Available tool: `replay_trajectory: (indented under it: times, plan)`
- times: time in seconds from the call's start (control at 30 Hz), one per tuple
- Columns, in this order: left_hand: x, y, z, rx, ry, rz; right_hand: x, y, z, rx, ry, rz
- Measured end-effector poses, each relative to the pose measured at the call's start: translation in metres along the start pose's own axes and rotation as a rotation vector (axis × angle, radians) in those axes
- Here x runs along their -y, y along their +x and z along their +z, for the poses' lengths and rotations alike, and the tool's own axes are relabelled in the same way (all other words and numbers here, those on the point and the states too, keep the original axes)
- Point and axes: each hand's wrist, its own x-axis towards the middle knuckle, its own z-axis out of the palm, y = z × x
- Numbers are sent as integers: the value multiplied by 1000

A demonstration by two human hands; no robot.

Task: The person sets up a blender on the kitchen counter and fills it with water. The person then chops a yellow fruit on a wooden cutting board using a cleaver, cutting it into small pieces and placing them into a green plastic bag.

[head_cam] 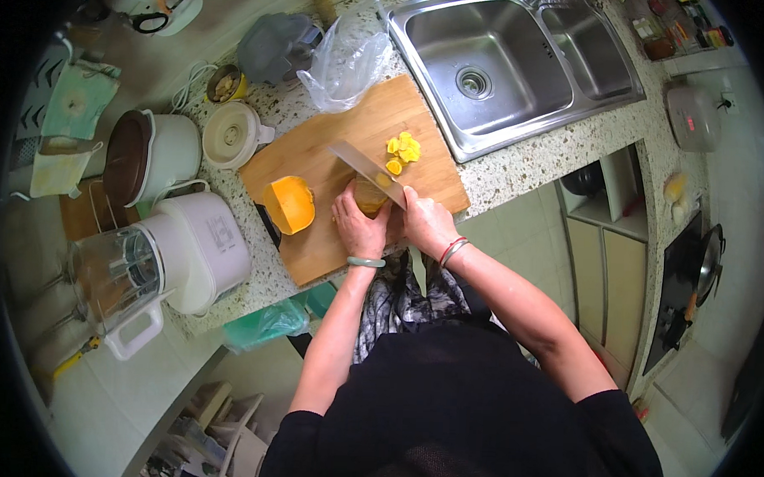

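On a wooden cutting board [318,255], my left hand [361,226] holds down a pumpkin piece [369,199] with brownish skin, thumb and fingers spread around it. My right hand [428,220] grips the handle of a broad kitchen knife [363,170]. Its blade lies across the far side of that piece, and a bit of orange flesh shows at the blade. How deep the edge sits is hidden. Left of my left hand rests a larger cut pumpkin chunk [288,205]. Beyond the knife is a small heap of yellow-orange pumpkin slices [405,147].
A stainless double sink [483,53] borders the board on the right. A clear plastic bag [347,60] overlaps its far edge. To the left stand a white round lid [231,134], a white pot [164,155] and a blender [198,251]. A green bag [268,326] hangs below the counter edge.
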Motion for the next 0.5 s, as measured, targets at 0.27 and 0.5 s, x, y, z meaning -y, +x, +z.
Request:
replay_trajectory:
  times: [0.27,0.5]
  plan:
    - [33,9,-20,409,-736,-296,-19,-10,-45,8,265,21]
    - [38,45,-28,704,-618,-289,-31,-28,-28,31,170,-29]
